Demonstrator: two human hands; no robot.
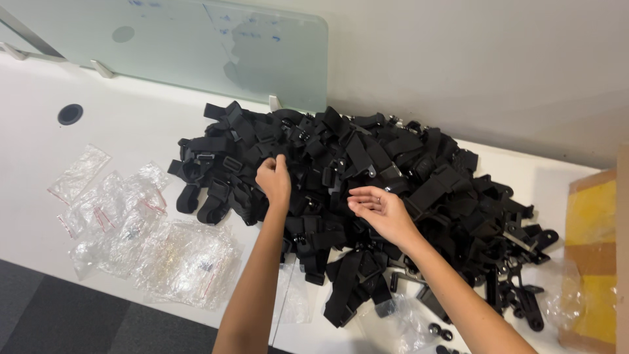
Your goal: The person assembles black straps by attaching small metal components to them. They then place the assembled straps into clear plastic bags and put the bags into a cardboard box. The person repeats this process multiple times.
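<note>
white worktop [131, 124], seen from above, with a frosted glass panel [196, 46] standing along its far edge. heap of black straps and buckles [367, 196] covering the worktop's middle and spreading toward the right edge. clear plastic bags [144, 236], emptied and flat, near the front-left edge. cardboard box [593, 255] at the right edge. left hand [274, 180] pinching a strap at the heap's left-centre. right hand [380, 211] open, fingers loosely curled, palm up just above the heap, grasping nothing.

Bright, even light from above; soft shadows, the white table [131, 124] perhaps slightly overexposed, edges mildly stretched.
</note>
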